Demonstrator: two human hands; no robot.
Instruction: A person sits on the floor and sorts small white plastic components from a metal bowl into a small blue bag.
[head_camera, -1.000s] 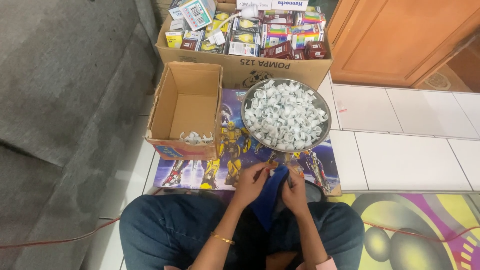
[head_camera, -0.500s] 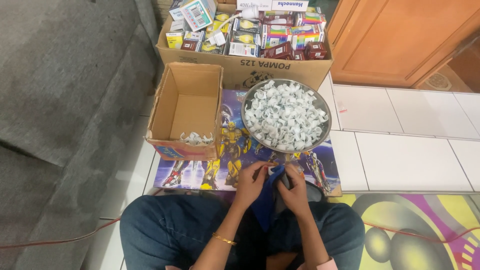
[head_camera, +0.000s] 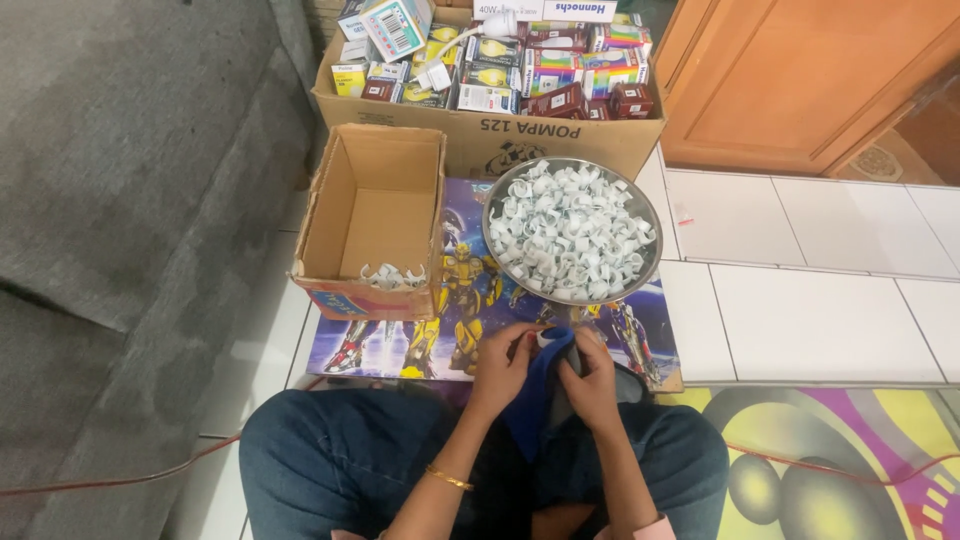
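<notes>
I sit on the floor in blue jeans with both hands together above my lap. My left hand (head_camera: 500, 366) and my right hand (head_camera: 592, 372) pinch a small white clip (head_camera: 549, 337) between their fingertips, over a blue cloth (head_camera: 530, 405). Just beyond my hands stands a round metal bowl (head_camera: 640, 205) heaped with several white plastic clips (head_camera: 570, 235). To its left an open cardboard box (head_camera: 378, 222) holds a few of the same clips (head_camera: 390, 277) at its near wall.
A picture mat with robot figures (head_camera: 450, 330) lies under the bowl and box. A large carton (head_camera: 480, 135) full of small product boxes stands at the back. A grey sofa (head_camera: 120, 200) is on the left, a wooden door (head_camera: 800, 80) and white tiles (head_camera: 800, 300) on the right.
My hands have shifted slightly lower and closer together over the blue cloth, still working a clip. The bowl and boxes have not moved.
</notes>
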